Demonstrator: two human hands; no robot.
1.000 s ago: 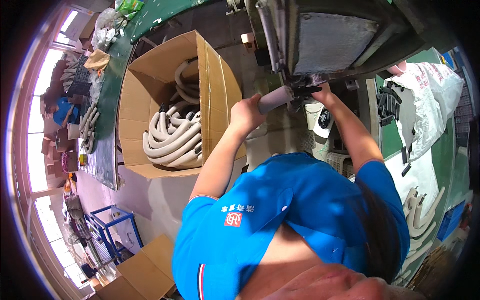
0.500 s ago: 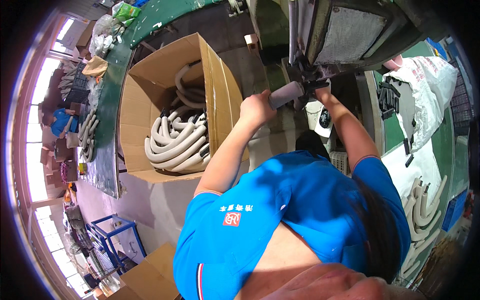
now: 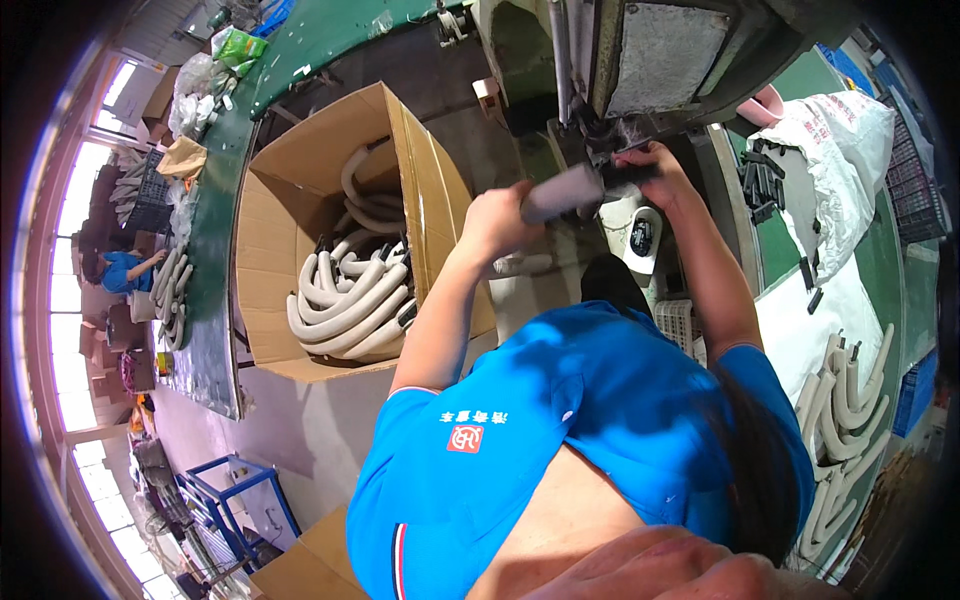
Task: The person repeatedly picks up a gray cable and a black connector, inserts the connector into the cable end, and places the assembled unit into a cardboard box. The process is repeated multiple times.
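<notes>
My left hand (image 3: 497, 222) is wrapped round a grey foam-covered tube (image 3: 565, 195), which points right toward a dark machine (image 3: 598, 135). Opposite the tube's far end, my right hand (image 3: 660, 172) has its fingers closed on a small black part (image 3: 632, 172), blurred and only partly visible. Whether that part touches the tube, I cannot tell. Left of my left arm stands an open cardboard box (image 3: 432, 180). Inside it lie several curved beige foam-covered tubes (image 3: 345, 310) with black ends.
The machine's bulky housing (image 3: 665, 60) overhangs the top. On the right-hand green table (image 3: 775, 255) are black pieces (image 3: 765, 185), a white sack (image 3: 840, 140) and curved tubes (image 3: 835, 420). Another person (image 3: 125, 270) works beyond the left table (image 3: 212, 300). A blue metal frame (image 3: 235, 485) stands lower left.
My right hand has shifted right, out from behind the machine's dark parts, and its fingers now show. My left hand still grips the tube. The whole view has shifted slightly.
</notes>
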